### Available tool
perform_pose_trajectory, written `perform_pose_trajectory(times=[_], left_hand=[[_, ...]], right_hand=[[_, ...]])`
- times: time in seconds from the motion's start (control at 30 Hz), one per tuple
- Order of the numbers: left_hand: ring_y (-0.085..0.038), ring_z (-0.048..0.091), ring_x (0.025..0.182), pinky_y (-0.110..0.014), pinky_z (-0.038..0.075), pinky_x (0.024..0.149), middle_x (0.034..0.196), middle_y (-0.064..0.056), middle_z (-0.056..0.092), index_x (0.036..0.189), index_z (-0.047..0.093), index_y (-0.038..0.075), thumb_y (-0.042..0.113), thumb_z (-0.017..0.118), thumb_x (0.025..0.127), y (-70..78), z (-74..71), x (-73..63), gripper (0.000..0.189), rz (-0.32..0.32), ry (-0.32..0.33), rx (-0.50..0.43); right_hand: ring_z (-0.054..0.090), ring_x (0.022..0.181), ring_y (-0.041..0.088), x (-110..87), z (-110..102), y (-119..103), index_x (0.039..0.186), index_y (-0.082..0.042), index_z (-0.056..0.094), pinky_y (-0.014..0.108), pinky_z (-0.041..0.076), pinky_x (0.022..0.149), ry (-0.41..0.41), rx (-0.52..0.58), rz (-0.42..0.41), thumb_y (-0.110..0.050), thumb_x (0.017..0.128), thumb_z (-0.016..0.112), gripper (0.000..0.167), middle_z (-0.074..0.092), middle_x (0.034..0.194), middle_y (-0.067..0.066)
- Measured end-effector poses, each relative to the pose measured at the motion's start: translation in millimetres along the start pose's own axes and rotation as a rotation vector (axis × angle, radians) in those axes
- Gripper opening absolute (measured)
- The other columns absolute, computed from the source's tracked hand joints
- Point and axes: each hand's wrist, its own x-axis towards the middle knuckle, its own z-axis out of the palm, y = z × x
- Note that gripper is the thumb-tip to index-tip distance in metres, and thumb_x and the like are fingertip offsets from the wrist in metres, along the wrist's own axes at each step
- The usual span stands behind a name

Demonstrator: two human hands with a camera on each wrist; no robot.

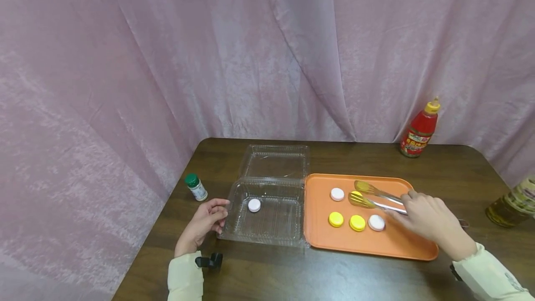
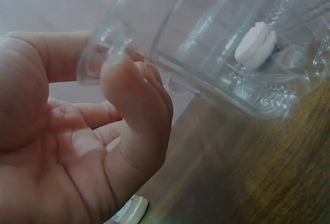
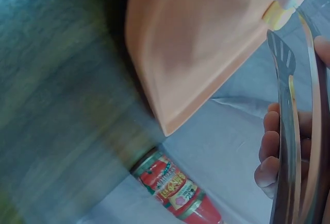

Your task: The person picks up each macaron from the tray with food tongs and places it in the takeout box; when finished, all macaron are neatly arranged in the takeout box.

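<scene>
My left hand (image 1: 201, 224) pinches the left rim of an opened clear plastic container (image 1: 279, 233) between thumb and fingers. One white macaron (image 1: 254, 205) lies inside it, also visible in the left wrist view. Over the orange tray (image 1: 319, 238), my right hand (image 1: 430, 217) grips metal tongs (image 1: 386, 206) with slotted ends. Their spread tips straddle the far yellow macaron (image 1: 356, 194), which is partly hidden. Two more yellow macarons (image 1: 336, 219) sit nearer the front, beside a white macaron (image 1: 376, 223). Another white macaron (image 1: 337, 194) rests left of the tong tips.
A green-capped shaker bottle (image 1: 196, 187) stands left of the container. At the back right is a red sauce bottle (image 1: 419, 129) with a yellow cap. An oil-coloured bottle (image 1: 512, 203) stands at the right edge. Pink curtain (image 1: 259, 59) hangs behind the table.
</scene>
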Motion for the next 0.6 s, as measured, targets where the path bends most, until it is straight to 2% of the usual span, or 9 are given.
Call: perform_pose_trajectory(times=[0.17,0.6], left_hand=[[-0.013,0.052,0.066,-0.022,0.05,0.052,0.084,-0.004,0.057,0.132,0.045,-0.016,-0.003,0.056,0.097,0.6,-0.1,-0.4,0.039,-0.022,0.0,-0.005],[-0.012,0.052,0.065,-0.021,0.049,0.052,0.084,-0.003,0.057,0.132,0.045,-0.015,-0.004,0.056,0.096,0.4,-0.2,0.6,0.039,-0.028,0.003,-0.009]], right_hand=[[0.04,0.048,0.014,-0.5,4.5,1.9,0.072,-0.008,0.055,0.035,0.035,0.04,0.001,-0.005,-0.018,-0.038,0.078,0.083,0.041,0.041,0.061,-0.001],[0.042,0.047,0.016,-0.5,5.4,1.8,0.073,-0.007,0.057,0.038,0.038,0.039,0.016,-0.019,-0.048,-0.031,0.077,0.085,0.037,0.044,0.061,0.0]])
